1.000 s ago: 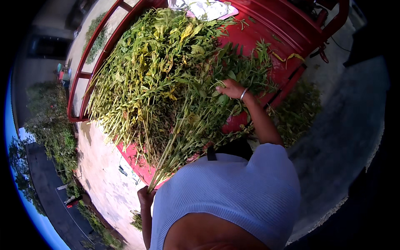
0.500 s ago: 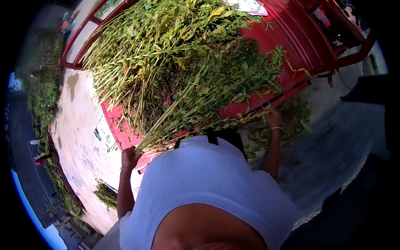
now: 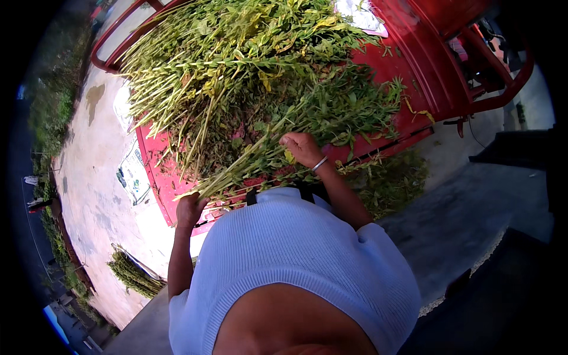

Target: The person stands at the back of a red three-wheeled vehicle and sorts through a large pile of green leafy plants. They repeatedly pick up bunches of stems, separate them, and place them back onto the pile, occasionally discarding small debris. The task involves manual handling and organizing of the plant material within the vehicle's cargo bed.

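Cut leafy stalks lie in a large green and yellowing heap on a red flatbed. My left hand is closed around the pale cut ends of a bundle of stalks at the bed's near edge. That bundle slants away to the right, its leafy tops resting on the bed. Over its middle, my right hand, with a white bracelet at the wrist, has its fingers curled closed on the stalks. Its fingertips are partly hidden, so how many stalks it pinches is unclear.
Loose leafy stalks lie low beside the bed at right. Another bundle rests on the pale concrete at left, near a printed white sack. Red rails rise at the far left; a white bag sits at the far side.
My right hand has moved left and farther in, from beyond the bed's near right edge to the middle of the bundle. My left hand keeps its hold on the stalk ends.
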Action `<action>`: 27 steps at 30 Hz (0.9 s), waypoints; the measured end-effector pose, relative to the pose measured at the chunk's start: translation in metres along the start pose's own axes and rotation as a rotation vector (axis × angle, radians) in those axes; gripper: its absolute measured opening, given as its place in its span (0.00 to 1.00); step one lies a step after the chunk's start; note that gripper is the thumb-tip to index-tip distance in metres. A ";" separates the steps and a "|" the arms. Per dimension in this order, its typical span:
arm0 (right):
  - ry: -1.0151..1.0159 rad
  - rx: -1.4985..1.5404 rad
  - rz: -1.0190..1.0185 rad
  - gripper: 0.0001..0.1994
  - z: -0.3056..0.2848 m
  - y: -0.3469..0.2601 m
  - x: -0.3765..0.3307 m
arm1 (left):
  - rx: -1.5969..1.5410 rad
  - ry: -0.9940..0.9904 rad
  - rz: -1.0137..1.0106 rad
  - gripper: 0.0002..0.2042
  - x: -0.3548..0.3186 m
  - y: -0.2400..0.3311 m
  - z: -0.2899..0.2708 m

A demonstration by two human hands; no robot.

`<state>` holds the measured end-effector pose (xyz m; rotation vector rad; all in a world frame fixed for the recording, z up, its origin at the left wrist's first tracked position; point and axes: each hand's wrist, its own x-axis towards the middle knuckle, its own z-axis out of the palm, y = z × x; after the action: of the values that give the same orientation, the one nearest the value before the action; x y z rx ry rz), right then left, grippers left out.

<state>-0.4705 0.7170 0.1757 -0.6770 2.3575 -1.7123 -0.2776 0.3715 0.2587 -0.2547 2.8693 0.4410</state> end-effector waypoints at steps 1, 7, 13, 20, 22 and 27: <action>-0.059 0.137 0.066 0.11 -0.010 -0.005 -0.010 | -0.004 -0.002 -0.016 0.19 -0.001 -0.001 0.003; -0.222 -0.146 0.579 0.17 -0.086 0.027 -0.078 | -0.017 -0.040 -0.023 0.21 0.003 -0.005 0.001; 0.309 0.827 0.851 0.30 -0.059 0.121 -0.080 | -0.197 -0.017 0.054 0.24 -0.006 0.001 -0.023; 0.701 0.430 0.378 0.30 -0.039 0.150 0.012 | -0.470 -0.113 -0.020 0.22 -0.028 0.011 -0.046; 0.585 0.509 0.367 0.24 -0.044 0.163 0.028 | -0.526 -0.151 -0.020 0.21 -0.027 0.013 -0.046; 0.261 0.437 0.402 0.13 -0.023 0.147 0.006 | -0.706 -0.195 -0.175 0.11 -0.021 0.027 -0.028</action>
<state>-0.5245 0.7709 0.0472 0.0887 1.9636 -2.1010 -0.2682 0.3914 0.2976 -0.5338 2.3706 1.3434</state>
